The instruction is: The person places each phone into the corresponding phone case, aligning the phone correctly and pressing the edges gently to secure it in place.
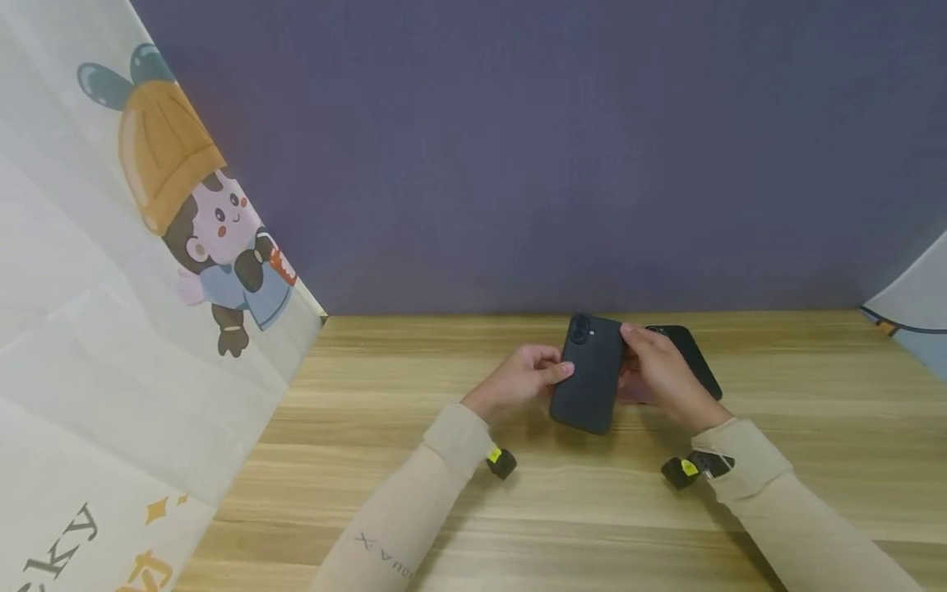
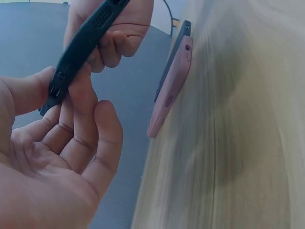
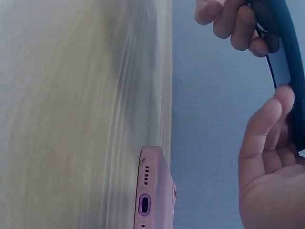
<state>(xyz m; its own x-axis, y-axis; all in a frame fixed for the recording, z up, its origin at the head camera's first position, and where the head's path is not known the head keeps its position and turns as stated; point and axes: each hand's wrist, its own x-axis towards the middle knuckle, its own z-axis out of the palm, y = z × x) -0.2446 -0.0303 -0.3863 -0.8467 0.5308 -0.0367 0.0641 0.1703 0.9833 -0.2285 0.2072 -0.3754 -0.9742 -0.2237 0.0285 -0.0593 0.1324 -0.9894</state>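
Note:
A dark smartphone (image 1: 589, 374) is held above the table, its back with the camera bump toward the head view. My left hand (image 1: 521, 378) pinches its left edge, thumb on the back and fingers behind. At the upper right edge, my right hand (image 1: 666, 374) grips it with thumb and fingers. The right wrist view catches the glossy screen side of this phone (image 3: 286, 52). Below, a pink phone (image 2: 175, 86) lies on the table, mostly hidden by my right hand in the head view. A black phone (image 1: 691, 358) lies against it.
The wood-grain table (image 1: 414, 353) ends at a dark blue-grey upright panel (image 1: 518, 164). On the left hangs a white sheet (image 1: 89, 345) printed with a cartoon figure. Another pale printed sheet (image 1: 917, 288) stands at the right edge. Small black wrist cameras sit on both wrists.

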